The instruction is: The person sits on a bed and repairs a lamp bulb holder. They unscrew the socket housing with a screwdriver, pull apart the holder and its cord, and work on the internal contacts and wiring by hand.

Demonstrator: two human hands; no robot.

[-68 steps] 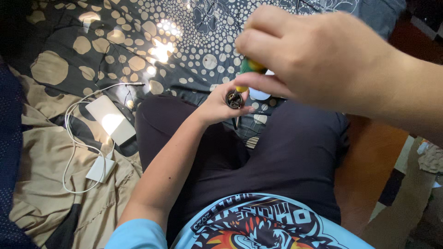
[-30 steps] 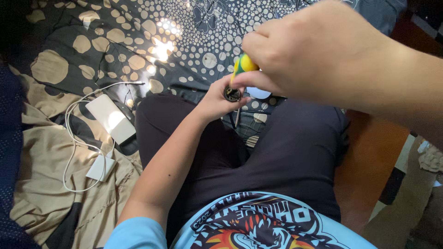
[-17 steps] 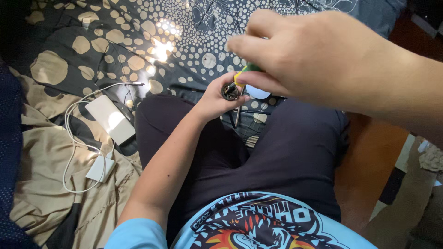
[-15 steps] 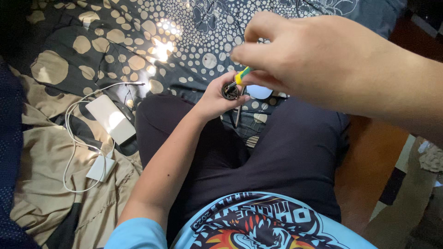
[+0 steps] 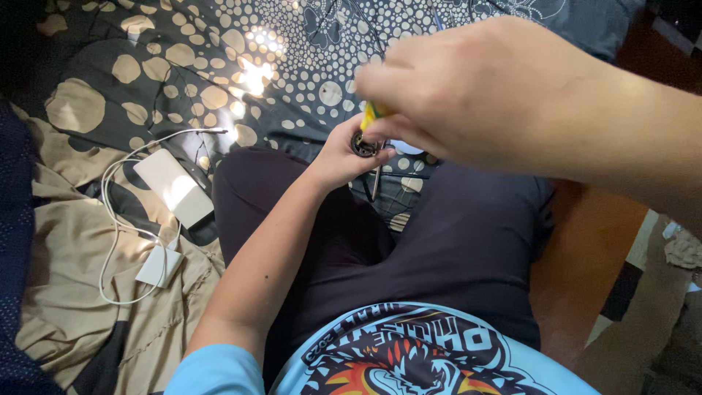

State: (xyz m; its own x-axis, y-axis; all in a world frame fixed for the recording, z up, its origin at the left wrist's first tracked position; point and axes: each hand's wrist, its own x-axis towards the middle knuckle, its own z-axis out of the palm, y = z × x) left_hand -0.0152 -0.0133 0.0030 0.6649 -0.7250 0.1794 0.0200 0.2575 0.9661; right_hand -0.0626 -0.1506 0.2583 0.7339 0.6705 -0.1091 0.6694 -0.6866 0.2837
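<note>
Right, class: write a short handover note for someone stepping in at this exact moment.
Left hand: pinches a small dark round part above the lap.
Right hand: grips a yellow and green tool, its tip down at that part.
Nearby: white power bank, white charger and white cable lie on the bedspread.
Done or left: cannot tell; the contact point is hidden by fingers.

Dotted dark bedspread (image 5: 183,66) carries white power bank (image 5: 173,188), white cable (image 5: 110,212), charger (image 5: 159,265).
</note>
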